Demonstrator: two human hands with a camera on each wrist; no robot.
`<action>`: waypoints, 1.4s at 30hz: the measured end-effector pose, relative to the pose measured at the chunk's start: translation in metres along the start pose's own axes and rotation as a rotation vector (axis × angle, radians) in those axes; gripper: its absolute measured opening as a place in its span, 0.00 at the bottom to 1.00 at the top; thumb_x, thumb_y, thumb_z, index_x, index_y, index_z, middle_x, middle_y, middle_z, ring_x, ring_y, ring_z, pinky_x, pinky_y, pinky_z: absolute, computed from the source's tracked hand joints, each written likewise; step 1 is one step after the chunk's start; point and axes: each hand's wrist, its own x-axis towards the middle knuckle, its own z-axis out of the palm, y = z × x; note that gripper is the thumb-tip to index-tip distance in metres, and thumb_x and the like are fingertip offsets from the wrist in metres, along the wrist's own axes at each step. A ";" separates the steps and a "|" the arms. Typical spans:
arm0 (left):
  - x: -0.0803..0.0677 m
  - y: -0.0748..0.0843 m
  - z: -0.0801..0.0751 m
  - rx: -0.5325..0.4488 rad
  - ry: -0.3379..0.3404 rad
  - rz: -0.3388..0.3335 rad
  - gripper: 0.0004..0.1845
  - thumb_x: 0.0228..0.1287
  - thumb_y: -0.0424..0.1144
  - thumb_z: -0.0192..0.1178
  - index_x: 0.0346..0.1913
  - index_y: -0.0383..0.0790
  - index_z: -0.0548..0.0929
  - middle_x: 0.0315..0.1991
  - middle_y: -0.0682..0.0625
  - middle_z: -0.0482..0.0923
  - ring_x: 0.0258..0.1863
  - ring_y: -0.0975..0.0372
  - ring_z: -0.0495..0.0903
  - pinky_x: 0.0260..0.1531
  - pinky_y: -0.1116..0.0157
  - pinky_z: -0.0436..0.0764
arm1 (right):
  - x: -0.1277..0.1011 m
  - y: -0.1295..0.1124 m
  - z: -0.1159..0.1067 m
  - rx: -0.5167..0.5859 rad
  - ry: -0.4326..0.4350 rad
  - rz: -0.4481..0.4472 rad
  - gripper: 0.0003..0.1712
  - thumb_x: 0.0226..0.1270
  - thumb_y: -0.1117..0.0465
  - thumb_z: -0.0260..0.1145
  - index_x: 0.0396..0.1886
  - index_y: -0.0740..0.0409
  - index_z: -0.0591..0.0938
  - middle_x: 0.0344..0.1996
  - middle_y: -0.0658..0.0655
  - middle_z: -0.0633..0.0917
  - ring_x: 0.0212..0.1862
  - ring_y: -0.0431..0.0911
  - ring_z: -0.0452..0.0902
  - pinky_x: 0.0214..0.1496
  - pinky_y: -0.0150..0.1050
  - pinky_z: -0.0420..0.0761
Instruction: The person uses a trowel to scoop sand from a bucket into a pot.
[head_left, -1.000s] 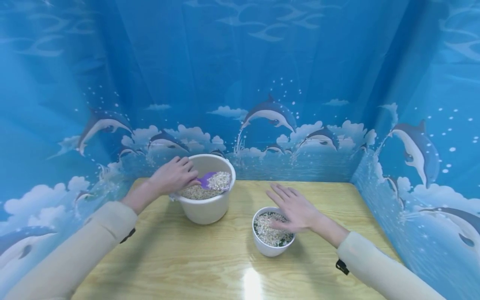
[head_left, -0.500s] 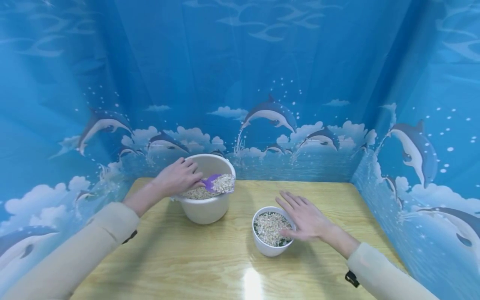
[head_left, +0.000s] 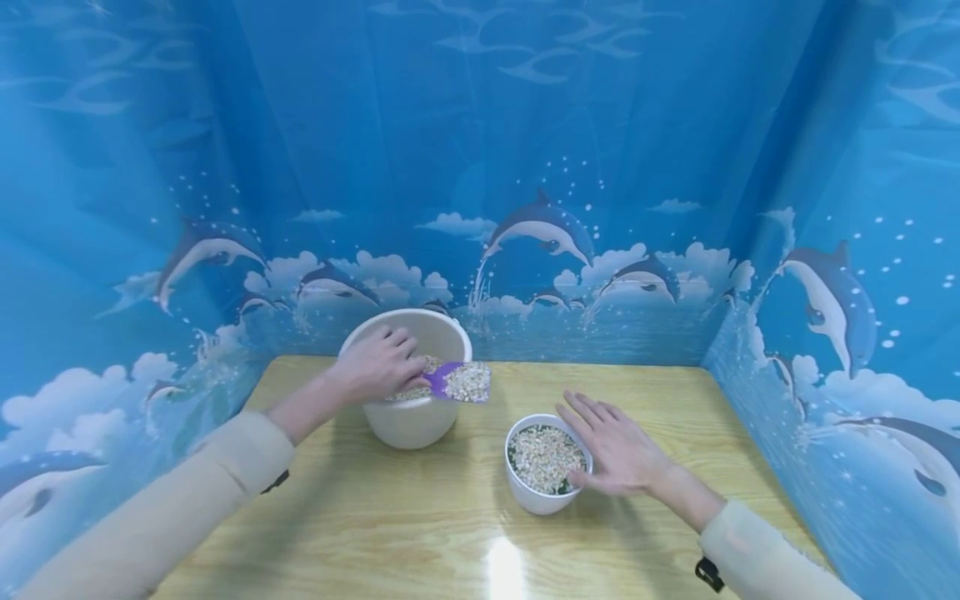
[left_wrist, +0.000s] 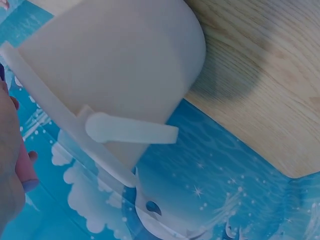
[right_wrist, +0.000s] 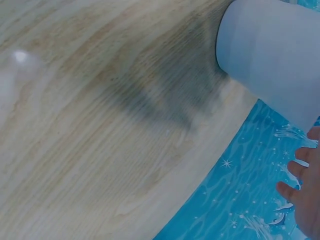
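Note:
My left hand grips a purple scoop by its handle, over the near rim of a white bucket. Pale pebbles heap the scoop's blade, which reaches past the bucket's right side. More pebbles lie inside the bucket, partly hidden by the hand. To the right stands a white pot, its top covered with pale pebbles and bits of green at the edge. My right hand is spread at the pot's right rim, fingers straight. In the right wrist view, its fingers show beside the pot.
Both containers stand on a light wood-grain table. A blue curtain with printed dolphins rises behind the table and along both sides. The bucket's handle hangs on its outer side in the left wrist view.
The left hand has carried the loaded scoop rightward and nearer, from inside the bucket out over its rim. My right hand has drawn back from above the pot to its right rim.

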 end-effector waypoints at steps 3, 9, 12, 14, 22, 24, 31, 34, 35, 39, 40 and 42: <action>0.003 0.006 0.000 -0.021 0.010 0.008 0.17 0.74 0.59 0.62 0.42 0.49 0.85 0.40 0.48 0.85 0.44 0.54 0.80 0.47 0.55 0.82 | -0.003 0.000 0.004 0.010 0.016 -0.013 0.64 0.68 0.16 0.45 0.83 0.62 0.60 0.81 0.69 0.64 0.78 0.66 0.67 0.72 0.69 0.73; 0.009 0.017 0.001 -0.013 0.045 0.033 0.18 0.73 0.61 0.61 0.41 0.50 0.85 0.39 0.50 0.85 0.43 0.56 0.80 0.46 0.56 0.83 | -0.006 0.001 0.009 0.022 0.037 -0.028 0.66 0.66 0.14 0.45 0.82 0.64 0.60 0.80 0.71 0.65 0.77 0.67 0.68 0.71 0.69 0.74; 0.011 0.022 0.002 -0.018 0.040 0.037 0.18 0.74 0.61 0.60 0.42 0.50 0.85 0.39 0.51 0.85 0.43 0.56 0.80 0.46 0.57 0.82 | -0.007 0.001 0.010 0.028 0.034 -0.026 0.68 0.65 0.13 0.43 0.82 0.64 0.60 0.80 0.71 0.65 0.77 0.67 0.68 0.71 0.69 0.74; 0.013 0.025 0.002 -0.021 0.033 0.037 0.18 0.75 0.61 0.59 0.42 0.50 0.85 0.39 0.51 0.85 0.43 0.56 0.79 0.45 0.57 0.82 | -0.007 0.001 0.011 0.040 0.024 -0.020 0.69 0.64 0.12 0.41 0.82 0.65 0.60 0.80 0.71 0.65 0.77 0.68 0.68 0.70 0.69 0.75; 0.019 0.033 0.002 -0.026 0.012 0.045 0.19 0.77 0.62 0.57 0.42 0.50 0.83 0.39 0.51 0.85 0.44 0.57 0.78 0.46 0.58 0.81 | -0.010 -0.001 0.012 0.051 -0.005 -0.008 0.69 0.63 0.14 0.51 0.82 0.65 0.59 0.80 0.71 0.64 0.77 0.67 0.68 0.70 0.68 0.75; 0.019 0.035 0.003 -0.028 0.012 0.051 0.19 0.77 0.61 0.56 0.41 0.50 0.81 0.38 0.52 0.84 0.43 0.58 0.77 0.45 0.59 0.80 | -0.010 -0.001 0.012 0.051 -0.006 -0.007 0.68 0.62 0.15 0.54 0.82 0.65 0.59 0.81 0.71 0.63 0.77 0.67 0.67 0.70 0.68 0.75; 0.021 0.037 0.005 -0.030 0.052 0.060 0.18 0.77 0.61 0.57 0.39 0.50 0.79 0.36 0.54 0.82 0.40 0.59 0.75 0.43 0.61 0.77 | -0.010 -0.002 0.012 0.050 -0.007 -0.002 0.69 0.62 0.15 0.54 0.83 0.64 0.58 0.80 0.72 0.64 0.78 0.68 0.67 0.72 0.69 0.73; 0.021 0.038 0.005 -0.020 0.053 0.059 0.19 0.76 0.62 0.57 0.38 0.50 0.79 0.36 0.54 0.81 0.40 0.60 0.74 0.43 0.61 0.77 | -0.010 -0.002 0.011 0.051 -0.008 0.003 0.69 0.61 0.15 0.54 0.83 0.64 0.57 0.80 0.72 0.64 0.78 0.68 0.66 0.73 0.69 0.71; 0.021 0.038 0.004 -0.014 0.051 0.059 0.19 0.76 0.62 0.57 0.38 0.50 0.79 0.36 0.54 0.81 0.40 0.60 0.74 0.43 0.61 0.77 | -0.010 -0.002 0.011 0.052 -0.008 0.004 0.69 0.61 0.15 0.54 0.83 0.63 0.58 0.80 0.72 0.64 0.78 0.68 0.66 0.73 0.69 0.71; 0.023 0.042 0.001 0.010 0.038 0.070 0.19 0.77 0.63 0.56 0.39 0.51 0.80 0.36 0.54 0.82 0.40 0.60 0.75 0.43 0.61 0.77 | -0.010 -0.003 0.010 0.053 -0.011 0.008 0.69 0.60 0.17 0.57 0.83 0.63 0.58 0.81 0.71 0.64 0.79 0.68 0.66 0.74 0.69 0.71; 0.023 0.043 0.000 0.016 0.034 0.074 0.20 0.77 0.63 0.56 0.39 0.51 0.80 0.36 0.54 0.82 0.40 0.60 0.75 0.43 0.61 0.77 | -0.010 -0.003 0.010 0.053 -0.013 0.010 0.68 0.60 0.17 0.57 0.83 0.63 0.58 0.81 0.71 0.63 0.79 0.68 0.65 0.74 0.69 0.70; 0.025 0.047 -0.002 0.025 0.026 0.082 0.20 0.77 0.63 0.55 0.39 0.51 0.80 0.37 0.54 0.82 0.40 0.60 0.75 0.44 0.61 0.77 | -0.010 -0.004 0.010 0.050 -0.014 0.012 0.68 0.60 0.16 0.56 0.83 0.63 0.58 0.81 0.71 0.63 0.79 0.67 0.65 0.74 0.69 0.70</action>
